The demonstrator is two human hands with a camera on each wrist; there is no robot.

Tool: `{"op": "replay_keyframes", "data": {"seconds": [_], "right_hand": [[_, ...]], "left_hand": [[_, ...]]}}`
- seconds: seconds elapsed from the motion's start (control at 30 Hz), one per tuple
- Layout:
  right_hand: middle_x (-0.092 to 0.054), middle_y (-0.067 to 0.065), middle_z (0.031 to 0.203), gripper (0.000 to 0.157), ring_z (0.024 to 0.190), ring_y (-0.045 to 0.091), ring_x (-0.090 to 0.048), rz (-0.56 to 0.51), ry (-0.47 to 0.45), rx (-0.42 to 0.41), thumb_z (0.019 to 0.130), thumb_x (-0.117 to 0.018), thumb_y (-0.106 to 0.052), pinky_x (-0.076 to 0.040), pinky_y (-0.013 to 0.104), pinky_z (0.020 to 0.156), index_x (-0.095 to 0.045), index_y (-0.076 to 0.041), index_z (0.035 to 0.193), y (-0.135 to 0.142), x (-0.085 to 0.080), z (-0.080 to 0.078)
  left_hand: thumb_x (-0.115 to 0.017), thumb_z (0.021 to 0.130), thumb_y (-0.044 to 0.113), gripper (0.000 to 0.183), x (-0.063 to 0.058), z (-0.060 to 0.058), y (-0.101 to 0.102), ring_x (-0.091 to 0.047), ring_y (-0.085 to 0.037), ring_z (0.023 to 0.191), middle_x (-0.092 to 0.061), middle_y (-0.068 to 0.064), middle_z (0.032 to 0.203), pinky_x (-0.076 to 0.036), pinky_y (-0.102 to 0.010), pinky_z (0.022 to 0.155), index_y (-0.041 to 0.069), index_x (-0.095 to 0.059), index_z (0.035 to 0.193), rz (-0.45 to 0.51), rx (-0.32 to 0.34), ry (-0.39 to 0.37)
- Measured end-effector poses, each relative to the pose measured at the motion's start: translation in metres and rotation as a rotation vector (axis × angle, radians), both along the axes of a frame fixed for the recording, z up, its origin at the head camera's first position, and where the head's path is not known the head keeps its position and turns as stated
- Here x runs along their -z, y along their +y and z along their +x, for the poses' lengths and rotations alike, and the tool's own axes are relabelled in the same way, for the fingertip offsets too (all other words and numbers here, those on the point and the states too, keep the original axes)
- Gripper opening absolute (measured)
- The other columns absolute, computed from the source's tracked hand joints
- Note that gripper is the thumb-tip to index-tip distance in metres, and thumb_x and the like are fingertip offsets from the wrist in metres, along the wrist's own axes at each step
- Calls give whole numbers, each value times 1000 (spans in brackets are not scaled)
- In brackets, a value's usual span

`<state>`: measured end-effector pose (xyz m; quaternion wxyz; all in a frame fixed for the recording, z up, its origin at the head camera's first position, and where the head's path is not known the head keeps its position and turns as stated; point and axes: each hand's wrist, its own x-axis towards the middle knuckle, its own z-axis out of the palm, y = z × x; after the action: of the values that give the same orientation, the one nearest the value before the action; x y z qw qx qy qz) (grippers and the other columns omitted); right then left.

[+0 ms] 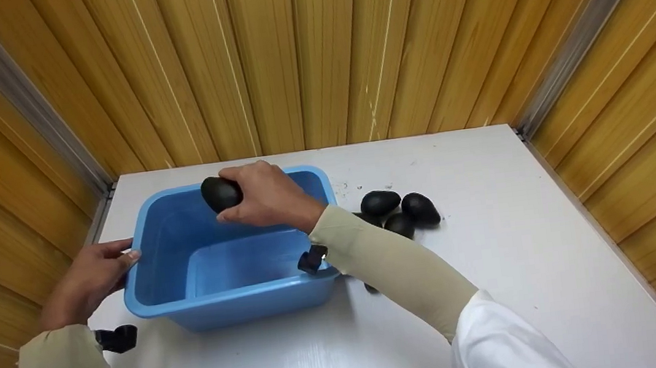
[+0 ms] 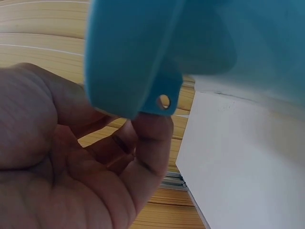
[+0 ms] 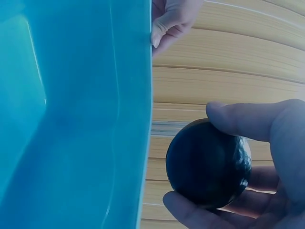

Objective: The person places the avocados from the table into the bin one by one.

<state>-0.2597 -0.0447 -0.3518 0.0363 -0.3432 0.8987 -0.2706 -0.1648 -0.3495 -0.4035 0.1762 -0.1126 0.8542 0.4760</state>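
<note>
A dark avocado [image 1: 222,194] is held between the thumb and fingers of my right hand [image 1: 270,193], above the far part of a blue plastic tub [image 1: 242,302]. In the right wrist view the same avocado [image 3: 207,164] looks round and glossy, with fingers around its sides. My left hand [image 1: 94,275] grips the tub's left rim, thumb on top and fingers beneath. The left wrist view shows that hand [image 2: 86,152] at the underside of the rim, by a small tab with a hole. The visible part of the tub's floor is bare.
Right of the tub, several dark avocados [image 1: 381,202] lie in a cluster on the white table [image 1: 497,263], some partly hidden by my right sleeve [image 1: 392,263]. Another dark piece [image 1: 371,288] shows below the sleeve. Wood-patterned walls [image 1: 325,54] enclose the table's back and sides.
</note>
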Motion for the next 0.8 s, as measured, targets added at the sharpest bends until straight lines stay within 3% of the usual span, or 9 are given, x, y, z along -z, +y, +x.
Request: {"op": "replay_keyframes", "data": {"seconds": [0.43,0.8], "right_hand": [[-71,1,129,63,104,14,-63,-14,-101,-15,89,-82,-42,-55,28,86,-62,-17,144,-12,16,-5],[-70,-1,125,60,105,14,-61,-16,-163,-12,90,-82,-41,-54,29,87,-62,-17,141,-22,22,-7]], "left_hand": [[-45,112,32,66,0,0,5,-55,-53,136,-41,-38,157,-48,-60,108,-5,-23,162,17,-7,4],[-46,112,29,62,2,-1,5,-67,-45,126,-45,-38,154,-50,-58,107,-5,-26,161,-4,-21,7]]}}
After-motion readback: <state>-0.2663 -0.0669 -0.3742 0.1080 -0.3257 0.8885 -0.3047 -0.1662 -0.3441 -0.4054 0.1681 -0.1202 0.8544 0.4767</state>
